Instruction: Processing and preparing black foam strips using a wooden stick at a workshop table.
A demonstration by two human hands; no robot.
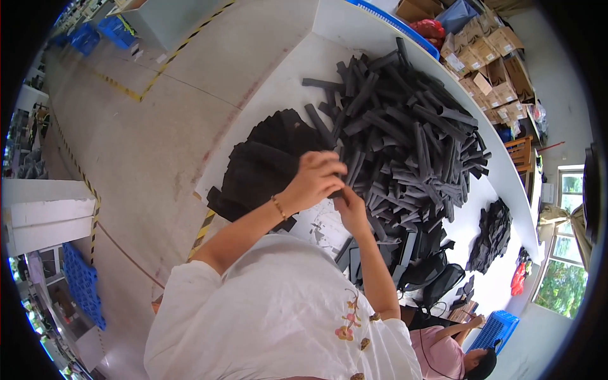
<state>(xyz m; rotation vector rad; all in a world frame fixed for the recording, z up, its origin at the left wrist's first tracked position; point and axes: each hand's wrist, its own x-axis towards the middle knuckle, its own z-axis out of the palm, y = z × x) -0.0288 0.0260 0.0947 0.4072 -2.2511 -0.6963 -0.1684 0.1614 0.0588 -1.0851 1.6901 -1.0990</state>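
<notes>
My left hand, with a bracelet at its wrist, is closed at the front of the white table, fingers curled and thumb side toward my right hand. My right hand is closed just beside it. Both grip a small dark fabric piece, mostly hidden by the fingers. To the left, partly behind my left forearm, lies a spread stack of flat black fabric pieces. Beyond and right of my hands rises a large heap of dark grey rolled or folded strips.
Black bags lie right of my right forearm. Another black fabric pile sits farther right. At lower right a person in pink works near a blue basket. Cardboard boxes are stacked behind the table; striped tape marks the floor left.
</notes>
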